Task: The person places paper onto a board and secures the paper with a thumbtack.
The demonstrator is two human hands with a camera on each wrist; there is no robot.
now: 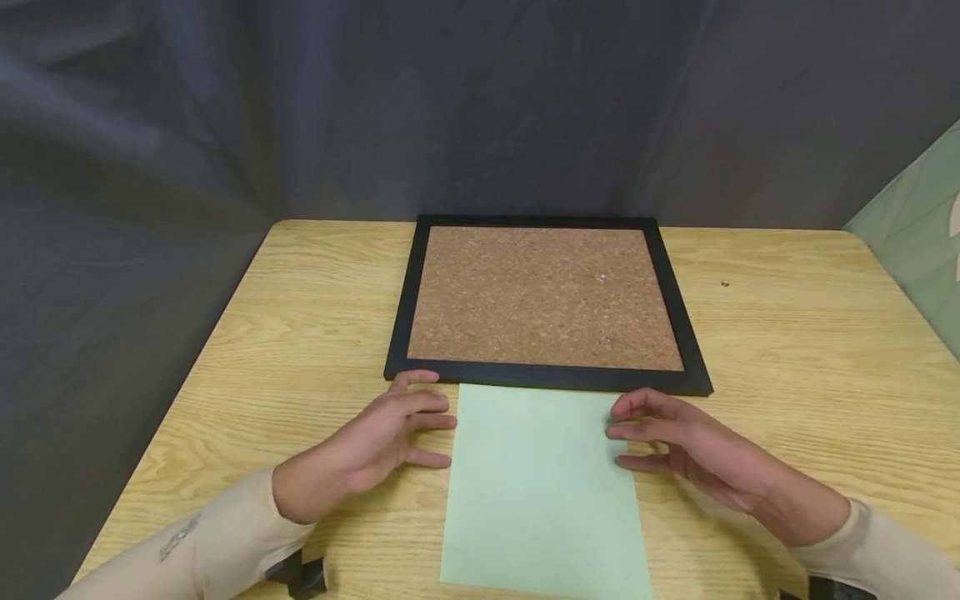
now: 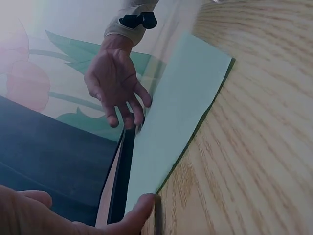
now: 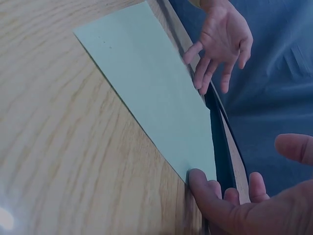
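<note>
A pale green sheet of paper [image 1: 542, 487] lies flat on the wooden table [image 1: 787, 375], just in front of a black-framed cork board [image 1: 545, 296]. My left hand [image 1: 390, 433] hovers at the sheet's left edge with relaxed fingers, and in the left wrist view one fingertip [image 2: 142, 205] touches the paper's [image 2: 181, 122] near corner. My right hand [image 1: 667, 437] sits at the sheet's right edge, fingers loosely spread; the right wrist view shows a fingertip [image 3: 198, 178] on the paper's [image 3: 156, 93] corner. Neither hand grips anything.
Two small pins [image 1: 604, 278] are stuck in the cork, and another tiny pin [image 1: 724, 284] lies on the table right of the board. A dark curtain [image 1: 375, 108] backs the table. The table's left edge [image 1: 187, 367] drops off beside my left arm.
</note>
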